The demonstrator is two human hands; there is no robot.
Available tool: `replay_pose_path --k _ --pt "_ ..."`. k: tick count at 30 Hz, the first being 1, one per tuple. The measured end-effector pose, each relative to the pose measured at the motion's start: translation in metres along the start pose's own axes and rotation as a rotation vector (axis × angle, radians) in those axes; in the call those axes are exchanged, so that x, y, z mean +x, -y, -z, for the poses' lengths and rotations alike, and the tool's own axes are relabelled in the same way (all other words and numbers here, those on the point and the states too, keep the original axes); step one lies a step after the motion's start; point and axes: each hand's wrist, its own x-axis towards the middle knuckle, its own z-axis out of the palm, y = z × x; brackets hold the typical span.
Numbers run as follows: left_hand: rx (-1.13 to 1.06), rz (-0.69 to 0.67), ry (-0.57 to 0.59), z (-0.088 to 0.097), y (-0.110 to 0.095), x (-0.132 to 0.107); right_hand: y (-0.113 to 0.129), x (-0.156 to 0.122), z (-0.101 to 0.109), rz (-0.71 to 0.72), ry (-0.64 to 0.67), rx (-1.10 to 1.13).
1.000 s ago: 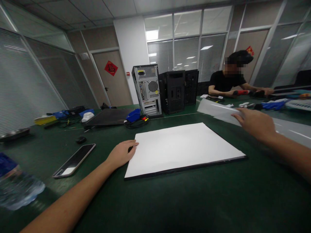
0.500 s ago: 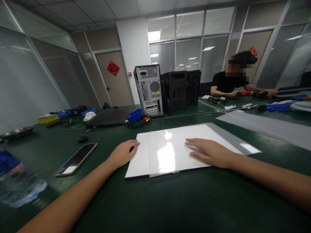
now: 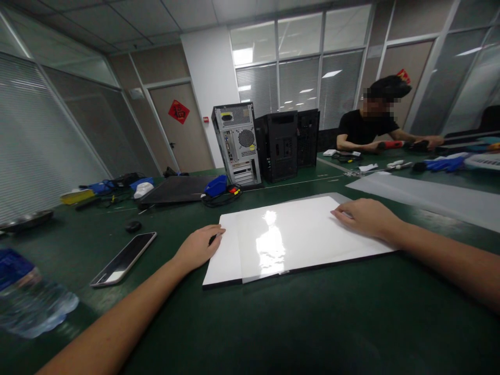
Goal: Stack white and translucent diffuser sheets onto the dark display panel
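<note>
A flat white panel (image 3: 226, 260) with a dark edge lies on the green table (image 3: 273, 323) in front of me. A glossy translucent sheet (image 3: 289, 234) covers most of it, leaving a strip bare at the left. My left hand (image 3: 197, 247) rests at the panel's left edge, fingers loosely curled, touching it. My right hand (image 3: 365, 216) lies flat on the sheet near its far right corner, fingers stretched out.
A phone (image 3: 124, 258) lies left of the panel, a water bottle (image 3: 27, 302) at the near left. Computer towers (image 3: 236, 143), a dark panel (image 3: 177, 188) and cables stand behind. Another translucent sheet (image 3: 429, 195) lies to the right. A person in black (image 3: 367, 130) works at the far right.
My right hand brought a translucent sheet from the right onto the white panel, then slid from the sheet's middle toward its far right corner. My left hand stayed put.
</note>
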Motion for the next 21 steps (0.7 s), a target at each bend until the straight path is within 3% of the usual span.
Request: replay_pose_path --k 10,13,16,21 --pt "-0.026 -0.005 -0.008 -0.003 0.003 -0.001 0.045 -0.009 0.003 0.116 0.032 0.04" --pt "-0.023 0.001 0.012 -0.003 0.003 -0.001 0.045 -0.007 0.006 0.168 0.047 0.122" --pt "-0.005 0.008 0.028 -0.004 0.005 0.0 0.02 0.003 0.005 0.092 0.042 0.154" --pt "0.014 0.008 0.048 -0.007 0.01 0.002 -0.065 0.011 -0.009 -0.214 0.01 0.021"
